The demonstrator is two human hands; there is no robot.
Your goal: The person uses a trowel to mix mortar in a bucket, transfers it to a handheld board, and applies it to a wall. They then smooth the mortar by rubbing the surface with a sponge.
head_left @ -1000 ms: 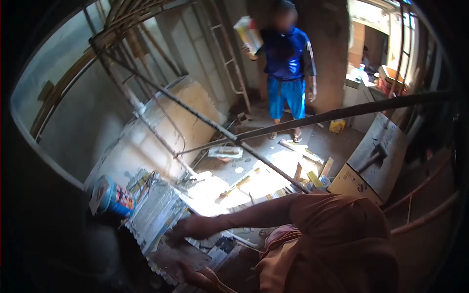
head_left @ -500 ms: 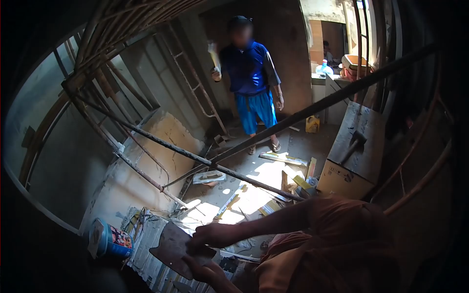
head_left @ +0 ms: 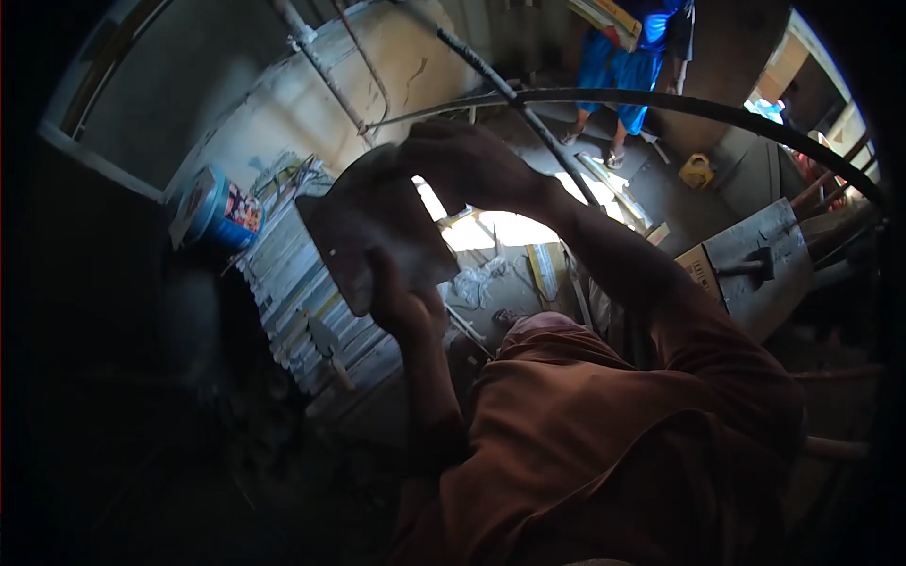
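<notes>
A dark flat plate (head_left: 373, 226) with a small hole near its left edge is raised in front of me, tilted. My left hand (head_left: 408, 304) grips it from below, its thumb lying across the face. At the upper right edge, my right hand (head_left: 467, 168) is closed with bent fingers against the plate; shadow hides the fingertips. Below and left of the plate lies a stack of pale strips (head_left: 293, 302). A small flat-bladed tool (head_left: 326, 340) with a handle rests on it.
Metal bars (head_left: 679, 98) cross ahead of me. A blue bucket (head_left: 226, 209) stands left. To the right, a hammer (head_left: 752, 268) lies on a cardboard box (head_left: 769, 226). Beyond are a yellow container (head_left: 696, 172) and a person in blue (head_left: 618, 75) holding a long yellowish package (head_left: 609, 21).
My view has tipped downward. Both hands have lifted the plate higher and closer; the right hand has shifted from over its face to its upper edge. The person in blue has lowered the package.
</notes>
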